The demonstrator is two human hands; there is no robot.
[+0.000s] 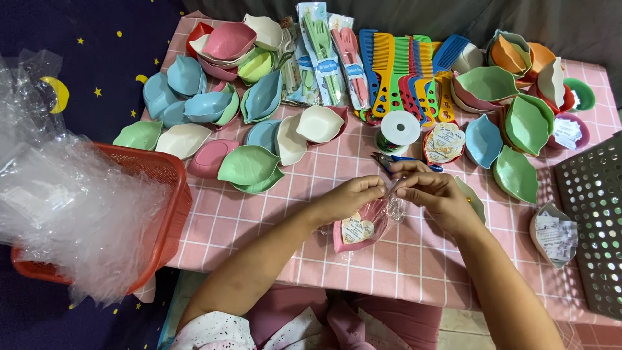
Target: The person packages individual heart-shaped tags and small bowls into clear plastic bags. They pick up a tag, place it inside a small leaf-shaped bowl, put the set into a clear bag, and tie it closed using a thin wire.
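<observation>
Left hand (pixel 353 194) and right hand (pixel 435 194) meet fingertip to fingertip, both pinched closed on the gathered neck of a crinkled clear plastic wrap (pixel 392 202). Wrap encloses a pink leaf-shaped dish (pixel 370 227) carrying a heart-shaped paper card (pixel 357 229); dish lies on the pink checked cloth of the counter (pixel 272 220), just below the hands. Behind: white ribbon spool (pixel 400 129), ridged plastic combs (pixel 402 71), glossy leaf dishes (pixel 249 165). Red mesh basket (pixel 162 172) holds clear film.

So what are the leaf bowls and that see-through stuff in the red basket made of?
The leaf-shaped bowls look like matte plastic: smooth, evenly coloured pastels. The clear bags in the red basket look like thin glossy plastic film, crinkled and shiny.
</observation>
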